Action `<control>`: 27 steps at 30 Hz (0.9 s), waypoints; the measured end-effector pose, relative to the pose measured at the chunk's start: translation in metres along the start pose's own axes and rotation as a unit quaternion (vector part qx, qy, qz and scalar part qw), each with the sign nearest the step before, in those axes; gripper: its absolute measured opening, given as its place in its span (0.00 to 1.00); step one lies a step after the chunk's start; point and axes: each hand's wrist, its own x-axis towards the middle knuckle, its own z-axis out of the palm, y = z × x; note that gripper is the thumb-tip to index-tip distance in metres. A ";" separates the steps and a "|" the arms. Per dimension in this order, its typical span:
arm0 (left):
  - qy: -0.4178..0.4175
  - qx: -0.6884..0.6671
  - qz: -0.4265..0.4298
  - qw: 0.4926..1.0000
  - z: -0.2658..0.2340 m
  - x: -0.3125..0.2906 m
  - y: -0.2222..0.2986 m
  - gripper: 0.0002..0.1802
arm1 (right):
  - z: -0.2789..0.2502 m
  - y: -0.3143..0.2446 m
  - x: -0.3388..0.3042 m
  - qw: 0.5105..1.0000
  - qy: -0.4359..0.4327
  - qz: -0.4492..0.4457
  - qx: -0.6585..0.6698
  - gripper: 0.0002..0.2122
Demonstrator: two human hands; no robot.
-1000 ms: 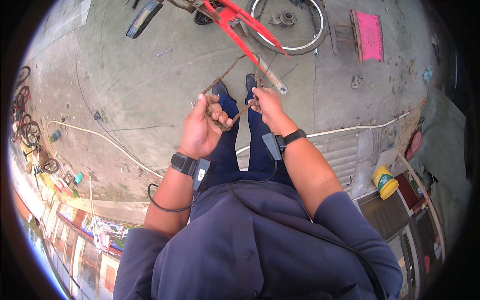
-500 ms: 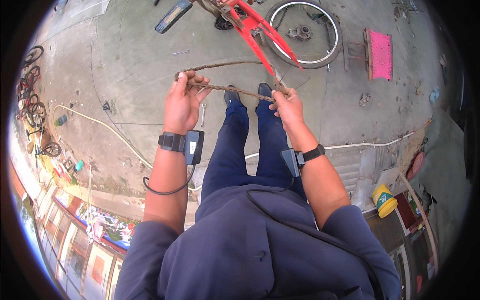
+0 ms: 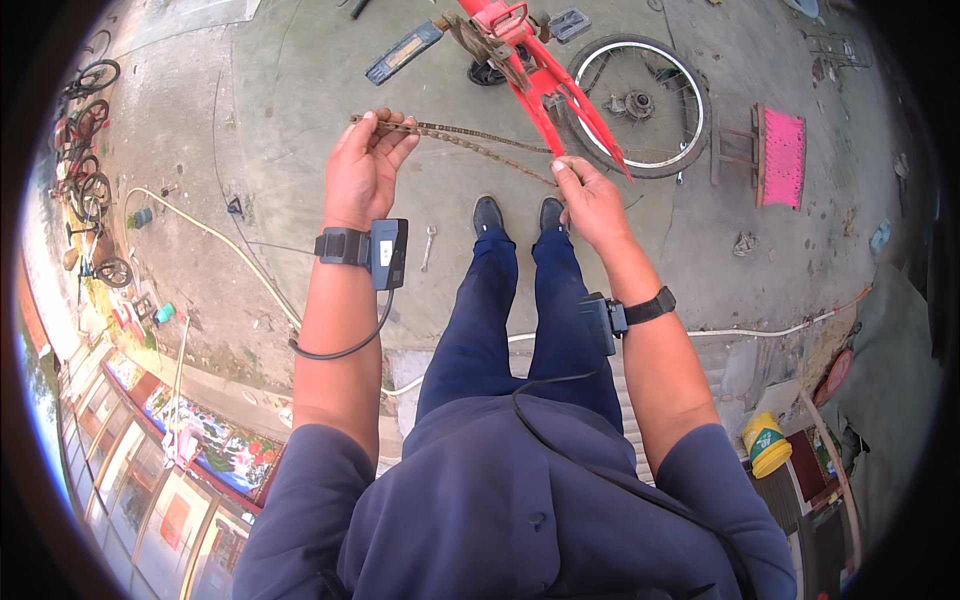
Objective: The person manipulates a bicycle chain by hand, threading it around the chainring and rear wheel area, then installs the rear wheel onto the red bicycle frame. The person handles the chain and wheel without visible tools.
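A rusty bicycle chain (image 3: pixel 480 148) stretches between my two hands, its two runs lying close together. My left hand (image 3: pixel 365 172) pinches the chain's left end between thumb and fingers. At the other end my right hand (image 3: pixel 590 195) grips it beside the tip of a red bicycle frame (image 3: pixel 548 95); whether that hand also touches the frame I cannot tell. The frame reaches in from the top edge, with a pedal (image 3: pixel 404 54) at its left. Just right of the frame, a bicycle wheel (image 3: pixel 638 103) with a black tyre lies on the ground.
A small stool with a pink woven seat (image 3: pixel 783 158) lies right of the wheel. A wrench (image 3: pixel 429 247) is on the concrete left of my feet. A pale hose (image 3: pixel 225 238) crosses the floor. Several bicycles (image 3: pixel 92 190) stand far left; a yellow bucket (image 3: pixel 766 446) is at lower right.
The chain's two runs have drawn closer together, and my hands have moved slightly apart. My right hand is nearer the red frame's tip. The whole view has shifted, showing more of the frame.
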 end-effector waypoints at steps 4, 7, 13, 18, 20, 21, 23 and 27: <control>0.028 -0.027 0.013 0.999 -0.004 0.021 0.006 0.14 | -0.002 -0.005 0.011 1.000 -0.023 -0.010 -0.017 0.21; 0.045 -0.019 0.015 0.999 -0.004 0.034 0.010 0.15 | 0.000 -0.008 0.021 0.999 -0.033 -0.034 -0.022 0.22; 0.055 0.016 0.014 0.998 -0.005 0.049 0.016 0.18 | 0.005 -0.009 0.037 0.988 -0.021 -0.069 -0.139 0.21; 0.034 0.052 0.007 0.998 -0.006 0.060 0.022 0.18 | 0.006 -0.010 0.040 0.990 -0.029 -0.069 -0.119 0.21; 0.037 0.064 0.005 0.997 -0.005 0.062 0.024 0.18 | 0.005 -0.011 0.039 0.990 -0.032 -0.069 -0.120 0.21; 0.039 0.069 0.005 0.997 -0.003 0.063 0.025 0.18 | 0.003 -0.012 0.040 0.989 -0.035 -0.072 -0.124 0.21; 0.041 0.110 -0.003 0.993 -0.002 0.064 0.030 0.18 | 0.002 -0.015 0.040 0.987 -0.039 -0.082 -0.132 0.22; 0.054 0.182 -0.011 0.982 0.000 0.065 0.041 0.18 | 0.000 -0.019 0.039 0.974 -0.044 -0.118 -0.187 0.23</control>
